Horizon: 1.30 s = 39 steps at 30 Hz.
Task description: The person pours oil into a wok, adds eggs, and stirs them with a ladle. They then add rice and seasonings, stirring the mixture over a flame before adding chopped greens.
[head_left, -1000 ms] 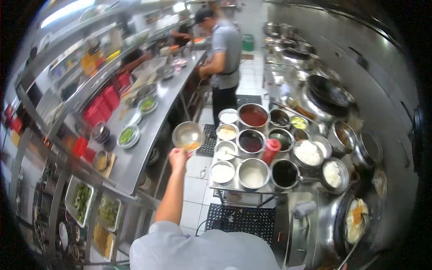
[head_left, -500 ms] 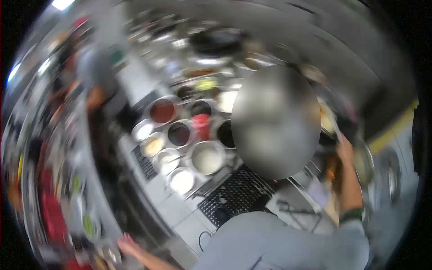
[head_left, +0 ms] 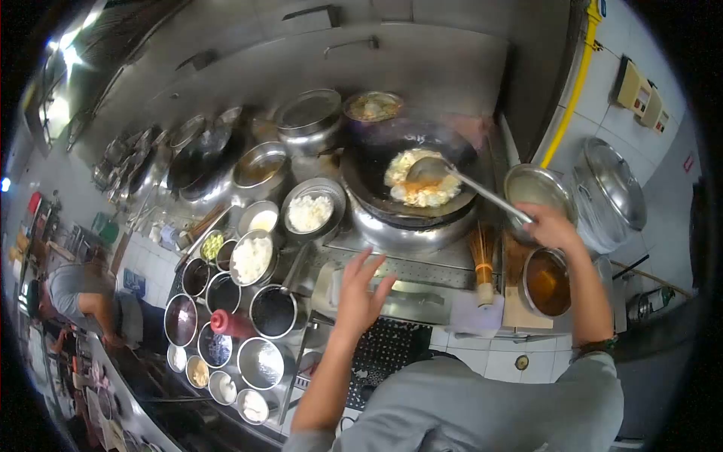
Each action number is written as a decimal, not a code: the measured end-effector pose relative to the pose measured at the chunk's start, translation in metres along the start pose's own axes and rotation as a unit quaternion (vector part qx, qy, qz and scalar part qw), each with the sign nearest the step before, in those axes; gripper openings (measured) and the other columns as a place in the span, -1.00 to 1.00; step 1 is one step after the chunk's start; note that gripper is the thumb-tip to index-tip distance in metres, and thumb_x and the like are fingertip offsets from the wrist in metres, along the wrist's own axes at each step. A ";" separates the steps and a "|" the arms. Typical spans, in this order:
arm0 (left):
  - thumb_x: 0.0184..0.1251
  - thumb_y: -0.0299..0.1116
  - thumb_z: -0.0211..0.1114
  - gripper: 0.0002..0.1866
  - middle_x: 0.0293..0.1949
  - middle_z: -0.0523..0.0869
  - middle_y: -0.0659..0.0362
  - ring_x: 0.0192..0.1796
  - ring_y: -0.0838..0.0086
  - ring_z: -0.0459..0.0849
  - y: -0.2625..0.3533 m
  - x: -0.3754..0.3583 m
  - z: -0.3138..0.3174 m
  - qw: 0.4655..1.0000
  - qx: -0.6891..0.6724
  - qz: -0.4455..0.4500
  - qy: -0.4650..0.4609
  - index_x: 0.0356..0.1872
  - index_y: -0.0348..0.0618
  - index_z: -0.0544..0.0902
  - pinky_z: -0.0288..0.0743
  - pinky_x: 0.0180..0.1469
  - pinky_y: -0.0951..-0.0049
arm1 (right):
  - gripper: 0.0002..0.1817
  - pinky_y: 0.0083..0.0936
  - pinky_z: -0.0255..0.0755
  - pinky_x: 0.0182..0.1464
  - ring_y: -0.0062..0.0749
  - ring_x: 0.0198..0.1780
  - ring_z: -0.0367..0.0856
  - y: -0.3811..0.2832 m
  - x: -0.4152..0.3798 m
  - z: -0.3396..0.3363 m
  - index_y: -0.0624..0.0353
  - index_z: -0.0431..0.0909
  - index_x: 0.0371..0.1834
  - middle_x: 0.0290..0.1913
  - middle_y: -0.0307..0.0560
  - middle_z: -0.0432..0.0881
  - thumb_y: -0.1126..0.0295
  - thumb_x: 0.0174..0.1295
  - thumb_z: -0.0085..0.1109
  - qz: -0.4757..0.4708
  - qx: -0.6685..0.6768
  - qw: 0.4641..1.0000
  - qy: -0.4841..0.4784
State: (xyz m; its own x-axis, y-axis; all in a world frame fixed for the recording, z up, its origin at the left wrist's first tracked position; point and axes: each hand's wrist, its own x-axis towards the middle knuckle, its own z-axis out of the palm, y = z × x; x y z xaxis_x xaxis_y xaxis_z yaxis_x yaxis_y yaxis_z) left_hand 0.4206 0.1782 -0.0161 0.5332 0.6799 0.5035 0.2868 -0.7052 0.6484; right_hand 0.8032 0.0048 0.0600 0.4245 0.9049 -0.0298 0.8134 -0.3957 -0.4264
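Note:
My right hand (head_left: 547, 225) grips the long handle of a metal ladle (head_left: 429, 171), whose bowl rests in the black wok (head_left: 376, 169) on top of egg and rice. My left hand (head_left: 360, 290) is empty, fingers spread, raised over the steel counter edge in front of the wok, close to the bowl of white rice (head_left: 312, 212) and the pot of dark sauce (head_left: 273, 310).
Several steel bowls of sauces and seasonings (head_left: 218, 350) and a red squeeze bottle (head_left: 230, 324) crowd a cart at lower left. A pot of brown liquid (head_left: 547, 282), a bamboo brush (head_left: 482, 264) and lidded pots (head_left: 614, 192) stand right. Another person (head_left: 83, 297) works at far left.
I have turned from the prep counter to the wok. My left hand no longer holds the small steel bowl and is raised empty; my right hand now holds the ladle in the wok.

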 end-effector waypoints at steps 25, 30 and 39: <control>0.24 -0.37 0.39 -0.80 -0.35 0.55 -0.08 -0.23 -0.03 0.49 -0.005 0.088 0.088 0.992 0.039 0.115 -0.042 -0.37 -0.23 0.54 0.35 -0.18 0.06 | -0.37 -0.23 0.52 0.11 0.01 0.00 0.68 0.029 0.015 0.011 -0.23 0.42 0.44 0.03 0.14 0.67 0.47 0.26 0.18 -0.013 -0.028 0.998 0.047; 0.24 -0.29 0.39 -0.77 -0.27 0.60 -0.05 -0.15 -0.03 0.56 -0.046 0.108 0.114 0.993 0.039 0.097 -0.063 -0.29 -0.24 0.60 0.44 -0.13 0.02 | -0.39 -0.27 0.51 0.11 0.00 -0.01 0.68 0.012 0.019 0.032 -0.14 0.45 0.42 0.04 0.20 0.68 0.48 0.25 0.24 0.055 0.081 0.994 0.058; 0.32 -0.20 0.34 -0.57 0.04 0.63 -0.17 0.11 -0.01 0.59 -0.179 0.090 0.051 0.996 0.049 -0.062 0.047 0.07 -0.32 0.63 0.46 0.17 0.09 | -0.41 -0.16 0.51 0.11 0.09 0.11 0.66 -0.036 0.038 0.074 -0.08 0.47 0.39 0.13 0.26 0.63 0.50 0.23 0.11 0.056 0.057 0.996 0.049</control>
State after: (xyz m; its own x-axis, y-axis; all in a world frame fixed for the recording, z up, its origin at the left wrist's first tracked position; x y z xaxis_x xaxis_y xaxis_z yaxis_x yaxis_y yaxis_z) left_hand 0.4575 0.3555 -0.1159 0.4124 0.7760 0.4771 0.4242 -0.6271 0.6533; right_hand 0.7604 0.0656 0.0070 0.5511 0.8344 0.0038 0.7112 -0.4674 -0.5250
